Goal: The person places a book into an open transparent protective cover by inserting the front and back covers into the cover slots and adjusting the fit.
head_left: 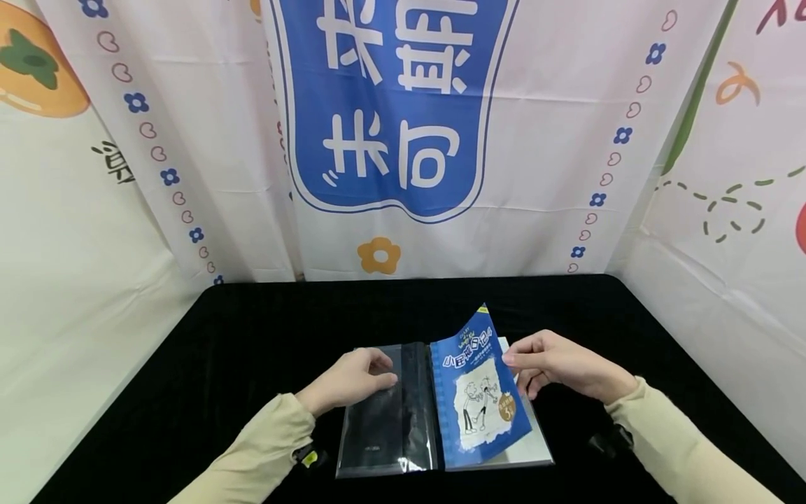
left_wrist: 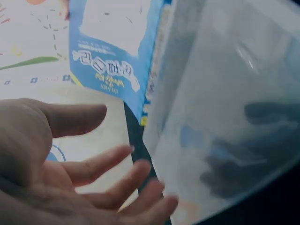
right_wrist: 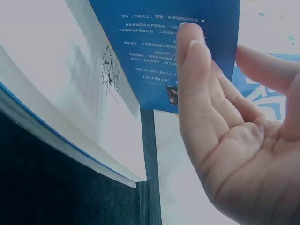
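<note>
In the head view, the book (head_left: 491, 423) lies with black counter (head_left: 189, 378) stretching left, right and beyond it, its long axis running away from me, title end farthest. My right hand (head_left: 567, 365) pinches its raised cover (head_left: 475, 385) by the free edge; my left hand (head_left: 346, 381) is over the clear flap (head_left: 380, 430) left of it. The left wrist view shows that hand's fingers spread, gripping nothing. Only the right wrist view shows the cover's printed inside and a lined page (right_wrist: 89, 93) beside it.

Head view faces forward-down, farther back; wrist views close; all share blue cover (head_left: 481, 399).
</note>
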`<action>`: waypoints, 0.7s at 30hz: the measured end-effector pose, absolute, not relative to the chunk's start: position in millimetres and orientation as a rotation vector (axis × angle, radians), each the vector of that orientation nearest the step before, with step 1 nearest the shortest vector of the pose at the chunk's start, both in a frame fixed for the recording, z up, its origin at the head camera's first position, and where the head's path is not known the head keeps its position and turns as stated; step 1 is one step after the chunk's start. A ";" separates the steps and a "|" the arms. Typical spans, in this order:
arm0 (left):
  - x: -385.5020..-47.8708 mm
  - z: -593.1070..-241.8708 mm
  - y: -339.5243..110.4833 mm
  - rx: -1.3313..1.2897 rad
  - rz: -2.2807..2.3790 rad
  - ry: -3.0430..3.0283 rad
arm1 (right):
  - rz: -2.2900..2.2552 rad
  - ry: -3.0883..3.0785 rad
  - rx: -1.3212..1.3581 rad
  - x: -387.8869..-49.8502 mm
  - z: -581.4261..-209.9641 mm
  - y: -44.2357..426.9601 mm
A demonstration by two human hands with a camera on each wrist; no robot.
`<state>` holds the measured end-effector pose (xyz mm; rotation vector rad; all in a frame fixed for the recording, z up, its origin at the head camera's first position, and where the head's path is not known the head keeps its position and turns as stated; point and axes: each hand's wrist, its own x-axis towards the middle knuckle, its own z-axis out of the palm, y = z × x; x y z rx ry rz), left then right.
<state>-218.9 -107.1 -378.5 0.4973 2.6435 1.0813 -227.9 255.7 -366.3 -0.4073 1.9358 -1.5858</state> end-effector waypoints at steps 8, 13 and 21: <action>-219.9 -381.9 -114.5 0.435 0.942 2.825 | -1.535 1.981 -0.284 -227.0 -363.1 239.5; -217.1 -384.3 -112.1 0.431 0.916 2.845 | -1.508 2.019 -0.200 -226.0 -364.3 226.9; -216.8 -388.6 -101.6 0.365 0.870 2.805 | -1.543 2.042 -0.128 -221.8 -364.1 206.2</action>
